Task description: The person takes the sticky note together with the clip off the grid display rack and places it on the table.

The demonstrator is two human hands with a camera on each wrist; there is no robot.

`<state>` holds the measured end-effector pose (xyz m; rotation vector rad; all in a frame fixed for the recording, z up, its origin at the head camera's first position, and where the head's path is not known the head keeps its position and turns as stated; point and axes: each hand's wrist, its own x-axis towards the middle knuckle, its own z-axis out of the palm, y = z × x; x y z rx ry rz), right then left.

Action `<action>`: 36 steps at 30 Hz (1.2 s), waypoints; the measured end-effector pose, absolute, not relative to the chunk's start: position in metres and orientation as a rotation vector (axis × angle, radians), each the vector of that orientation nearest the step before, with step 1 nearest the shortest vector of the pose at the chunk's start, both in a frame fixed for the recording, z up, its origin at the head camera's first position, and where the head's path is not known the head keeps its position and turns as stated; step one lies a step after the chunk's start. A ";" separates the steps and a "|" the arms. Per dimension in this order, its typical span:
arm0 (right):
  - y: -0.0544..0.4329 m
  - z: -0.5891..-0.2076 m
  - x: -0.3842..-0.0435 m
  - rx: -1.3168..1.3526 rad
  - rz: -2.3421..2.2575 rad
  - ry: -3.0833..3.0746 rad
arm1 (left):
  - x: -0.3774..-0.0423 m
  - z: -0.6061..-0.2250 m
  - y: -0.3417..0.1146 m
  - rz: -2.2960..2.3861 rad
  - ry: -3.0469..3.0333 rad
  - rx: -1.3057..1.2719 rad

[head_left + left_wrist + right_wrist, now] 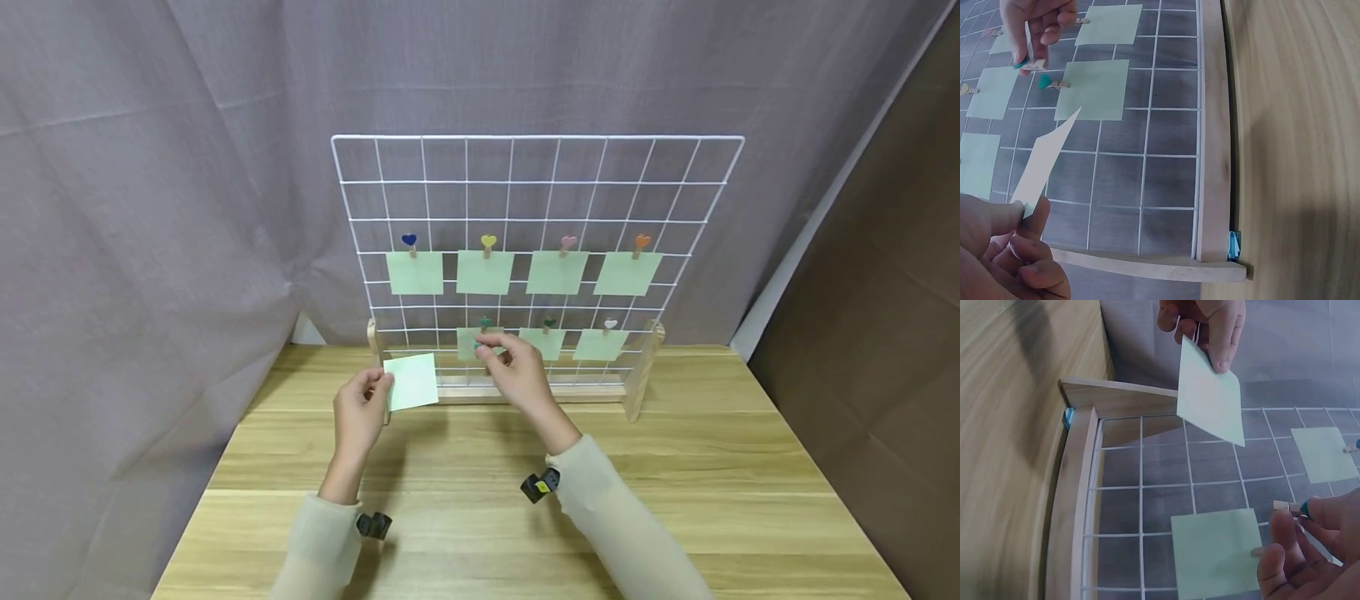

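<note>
My left hand point(362, 410) pinches a pale green paper note point(411, 382) by its left edge, in front of the lower left of a white wire grid point(536, 182). Between thumb and fingers my right hand point(520, 372) holds a small wooden clothespin point(1289, 507) with a teal heart. This clothespin is apart from the grid and from the left hand's note. Just behind the right hand, a clipped green note point(1092, 90) hangs in the lower row, under a teal-heart clothespin point(1054, 82). The right hand partly hides that note in the head view.
Four-across upper notes, such as one under a blue heart point(408, 240), hang above several lower ones, including one beneath a white heart point(611, 323). A wooden stand point(641, 375) supports the grid on the wooden table point(465, 517). Grey curtain point(187, 208) hangs behind.
</note>
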<state>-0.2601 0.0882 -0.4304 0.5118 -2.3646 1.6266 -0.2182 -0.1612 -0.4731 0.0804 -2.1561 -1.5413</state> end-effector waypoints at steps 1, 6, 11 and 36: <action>0.090 -0.432 -0.259 0.508 1.630 -2.373 | -0.218 -0.473 -0.161 -1.541 -2.161 0.084; 0.100 -0.440 -0.256 0.490 1.656 -2.389 | -0.214 -0.475 -0.161 -1.568 -2.167 0.085; 0.111 -0.448 -0.255 0.447 1.646 -2.413 | -0.212 -0.478 -0.161 -1.589 -2.177 0.080; 0.132 -0.472 -0.249 0.336 1.603 -2.432 | -0.207 -0.489 -0.165 -1.546 -2.214 0.127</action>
